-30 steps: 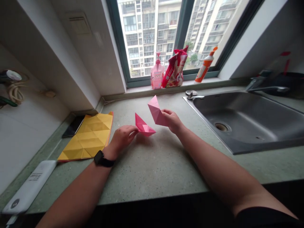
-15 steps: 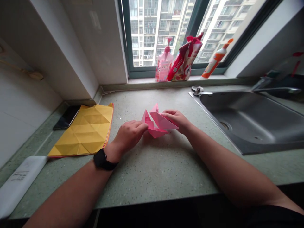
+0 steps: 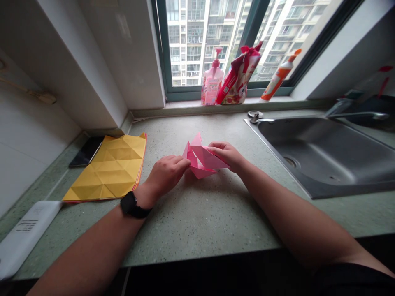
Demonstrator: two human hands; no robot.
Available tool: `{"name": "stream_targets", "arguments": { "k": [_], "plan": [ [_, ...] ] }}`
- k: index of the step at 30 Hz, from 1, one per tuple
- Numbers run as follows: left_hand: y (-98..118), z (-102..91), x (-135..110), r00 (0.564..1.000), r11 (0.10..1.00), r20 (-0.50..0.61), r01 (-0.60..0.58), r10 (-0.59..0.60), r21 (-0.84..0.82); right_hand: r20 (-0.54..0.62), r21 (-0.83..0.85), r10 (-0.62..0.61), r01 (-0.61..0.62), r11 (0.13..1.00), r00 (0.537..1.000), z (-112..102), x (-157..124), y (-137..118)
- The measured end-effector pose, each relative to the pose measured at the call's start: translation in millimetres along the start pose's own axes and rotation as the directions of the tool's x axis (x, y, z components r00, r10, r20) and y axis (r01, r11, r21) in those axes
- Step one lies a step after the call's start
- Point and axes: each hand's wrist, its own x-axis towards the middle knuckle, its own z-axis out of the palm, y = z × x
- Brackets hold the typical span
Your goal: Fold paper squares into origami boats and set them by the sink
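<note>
Over the middle of the counter I hold pink folded paper (image 3: 212, 158), an origami shape with several pointed flaps. My left hand (image 3: 169, 172) pinches its left side between thumb and fingers. On the right, my right hand (image 3: 228, 156) grips the upper flap, its thumb on top and the other fingers partly hidden behind the paper. A narrow gap shows between the left and right parts of the shape; whether these are one sheet or separate pieces I cannot tell. A black watch (image 3: 135, 204) is on my left wrist.
Creased yellow paper (image 3: 114, 168) lies at the left, over part of a dark flat device (image 3: 86, 152). A white case (image 3: 27, 234) is nearer me. The steel sink (image 3: 286, 172) is at the right. A pump bottle (image 3: 212, 84), red bag (image 3: 242, 76) and orange bottle (image 3: 278, 79) line the sill.
The right part of the pink paper has shifted left, against the left part, and the gap between them has narrowed. Both hands keep their grip.
</note>
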Motion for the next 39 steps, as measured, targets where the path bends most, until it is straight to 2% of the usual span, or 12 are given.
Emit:
{"name": "stream_targets", "arguments": {
  "k": [22,39],
  "plan": [
    [-1.2,1.2,-0.2,1.0,1.0,-0.014,-0.015,0.015,-0.01,0.051,-0.053,-0.059,0.062,0.997,0.997,-1.6,-0.7,1.2],
    [0.5,0.7,0.6,0.999,0.999,-0.005,-0.032,0.032,0.016,0.053,-0.249,-0.138,0.147,0.957,0.989,-1.7,-4.0,-5.8]
  ]
}}
